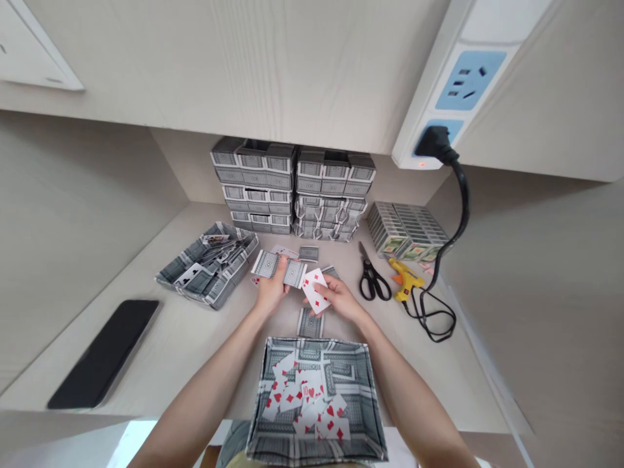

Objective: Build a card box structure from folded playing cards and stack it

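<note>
Holding, both hands, over the desk (195, 364) just beyond the near box (361, 398), a card-built tray with loose red-suit cards (312, 390) inside. Left hand (273, 286): thumb across the top of a card strip (267, 264), patterned backs up, fingers closed beneath; strip lies beyond the near box, slightly to its left. Right hand (340, 296): thumb and fingers pinched narrow on a diamond card (316, 300), face up, tilted, also beyond the near box; its upper left corner meets the strip's right end in view, contact cannot be told. Single card-back piece (311, 324) flat between hands and near box. Left of and beyond the near box: a filled tray (217, 294) of loose cards; nearer, well left, a black slab (104, 354). Farthest beyond it: two side-by-side stacks, left stack (260, 179) and right stack (334, 179), of card-built boxes. Beyond and to the right of it: black-handled scissors (374, 281), then a yellow glue gun (405, 276) with black cord, and behind both, rows of card packs (409, 227).
</note>
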Demonstrator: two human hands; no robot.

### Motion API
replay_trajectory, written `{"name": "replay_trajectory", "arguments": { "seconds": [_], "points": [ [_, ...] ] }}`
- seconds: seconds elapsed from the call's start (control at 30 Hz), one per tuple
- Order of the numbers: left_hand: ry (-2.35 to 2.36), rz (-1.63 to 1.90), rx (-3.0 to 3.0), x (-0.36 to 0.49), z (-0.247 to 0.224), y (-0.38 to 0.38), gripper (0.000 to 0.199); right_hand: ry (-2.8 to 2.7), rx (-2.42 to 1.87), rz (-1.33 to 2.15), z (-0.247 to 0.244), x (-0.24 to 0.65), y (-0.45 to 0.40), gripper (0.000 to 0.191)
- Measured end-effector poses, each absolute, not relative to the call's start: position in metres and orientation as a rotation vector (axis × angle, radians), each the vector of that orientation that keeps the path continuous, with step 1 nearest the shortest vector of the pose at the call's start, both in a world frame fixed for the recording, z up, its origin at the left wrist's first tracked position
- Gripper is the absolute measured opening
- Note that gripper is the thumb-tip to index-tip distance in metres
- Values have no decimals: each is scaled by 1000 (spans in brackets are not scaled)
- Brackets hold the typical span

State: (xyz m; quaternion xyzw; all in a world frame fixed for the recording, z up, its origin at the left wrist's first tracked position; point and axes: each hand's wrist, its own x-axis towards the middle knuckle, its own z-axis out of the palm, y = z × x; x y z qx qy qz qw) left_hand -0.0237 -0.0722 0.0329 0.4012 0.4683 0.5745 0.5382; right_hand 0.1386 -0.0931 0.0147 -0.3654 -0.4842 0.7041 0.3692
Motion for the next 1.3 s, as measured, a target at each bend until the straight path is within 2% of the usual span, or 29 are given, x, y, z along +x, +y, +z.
{"name": "replay_trajectory", "arguments": {
  "seconds": [0.33, 0.77, 1.13, 1.3],
  "points": [
    [1136, 1260, 1066, -17, 30, -78, 44, -1377, -1027, 1843, 14, 146, -92, 33],
    [1097, 1307, 1217, -17, 28, -78, 35, -1278, -1004, 1898, -1, 150, -88, 37],
    [1174, 1190, 1213, -20, 24, -76, 32, -1430, -1056, 1819, 12, 149, -94, 30],
    [1235, 1268, 1257, -26, 25, -74, 36, -1298, -1035, 1795, 14, 150, -92, 32]
  ]
}}
